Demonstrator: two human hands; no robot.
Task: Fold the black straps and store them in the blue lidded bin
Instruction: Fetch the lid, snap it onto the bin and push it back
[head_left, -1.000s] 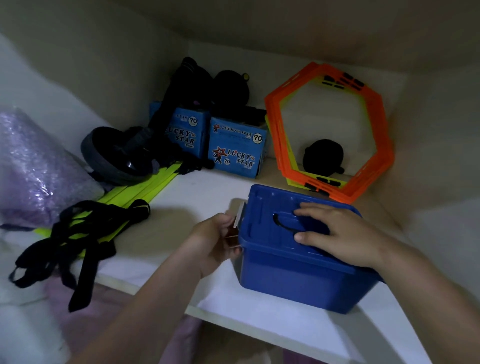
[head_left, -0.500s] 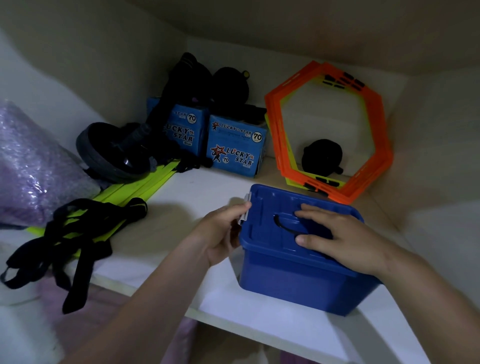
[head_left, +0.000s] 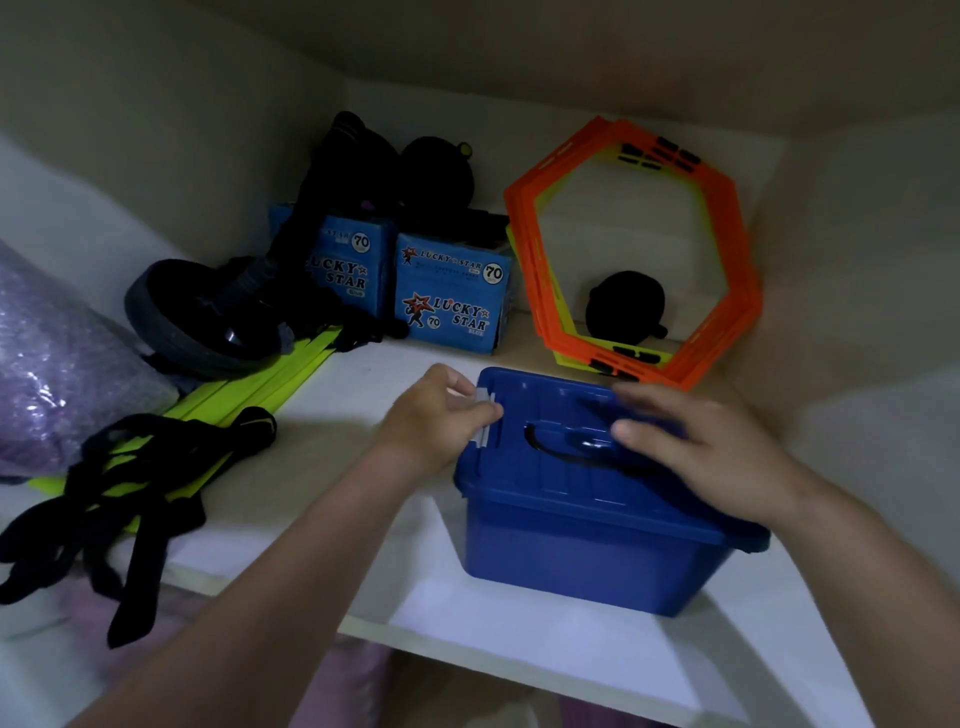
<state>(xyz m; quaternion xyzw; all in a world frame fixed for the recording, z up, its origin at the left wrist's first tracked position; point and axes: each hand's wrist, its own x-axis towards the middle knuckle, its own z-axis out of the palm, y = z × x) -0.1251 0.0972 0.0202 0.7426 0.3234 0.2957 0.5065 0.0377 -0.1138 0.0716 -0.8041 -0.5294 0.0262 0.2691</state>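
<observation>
A: What carries it all?

B: A white shelf, set deep in an alcove. The largest task thing on it is the blue lidded bin, at the near right, with its lid on.

A: How will the bin handle?

B: I judge it to be stiff moulded plastic, light, and smooth enough to slide on the shelf. It wants steadying from above while the clip is worked. The recessed handle in the lid is the place to lift it by.

A: And the straps?

B: The black straps lie in a loose tangle at the near left, well apart from the bin. They rest partly over yellow-green slats, with ends hanging off the shelf's front edge, and are not yet folded. They look like soft, limp webbing, light and apt to droop and snag. I'd take hold at a loop or an end and draw each one flat before folding.

A: The hands?

B: The right hand lies on the lid with straight fingers, gripping nothing. It's blurred, so I can't tell how hard it presses. The left hand is at the bin's left end, fingers curled onto the grey latch.

A: So which step is this?

B: Unclipping the bin, I'd judge. The latch is small and probably springy.
</observation>
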